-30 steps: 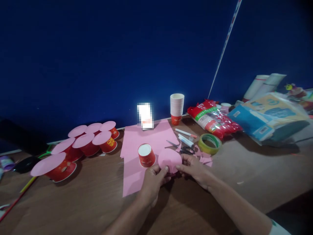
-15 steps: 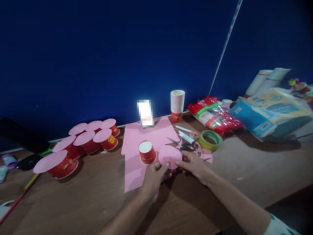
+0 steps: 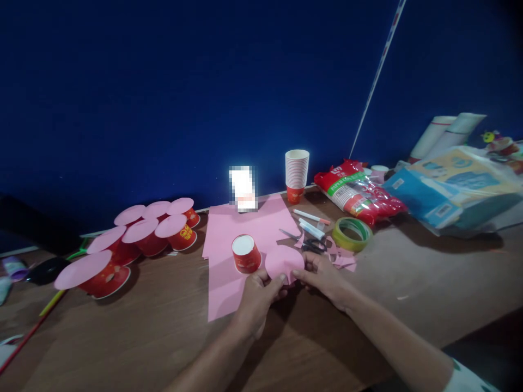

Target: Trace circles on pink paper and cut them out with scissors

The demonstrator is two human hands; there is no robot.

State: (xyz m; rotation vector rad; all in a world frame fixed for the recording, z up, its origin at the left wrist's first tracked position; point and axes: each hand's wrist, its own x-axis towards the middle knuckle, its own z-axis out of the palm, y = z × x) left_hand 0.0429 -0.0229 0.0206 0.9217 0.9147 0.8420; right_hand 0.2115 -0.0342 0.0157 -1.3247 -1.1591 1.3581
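A round pink paper disc (image 3: 284, 260) is held between my two hands, just above the table. My left hand (image 3: 261, 294) pinches its lower left edge, and my right hand (image 3: 321, 275) grips its right side. The disc bends slightly near the thumbs. Close to my left hand, an upside-down red paper cup (image 3: 247, 258) stands on pink paper sheets (image 3: 223, 288). Beyond my right hand lie scissors (image 3: 312, 243) and pink paper scraps (image 3: 345, 260). The fingertips under the disc are partly hidden.
Several upturned red cups topped with pink discs (image 3: 141, 231) stand at left. A cup stack (image 3: 297, 171) is by the wall. Markers (image 3: 311, 228), a tape roll (image 3: 352, 234), a red cup package (image 3: 355, 190) and a blue pack (image 3: 429, 196) lie at right.
My thumbs have shifted slightly on the pink disc, and its lower edge looks a little more bent. Everything else stays in place.
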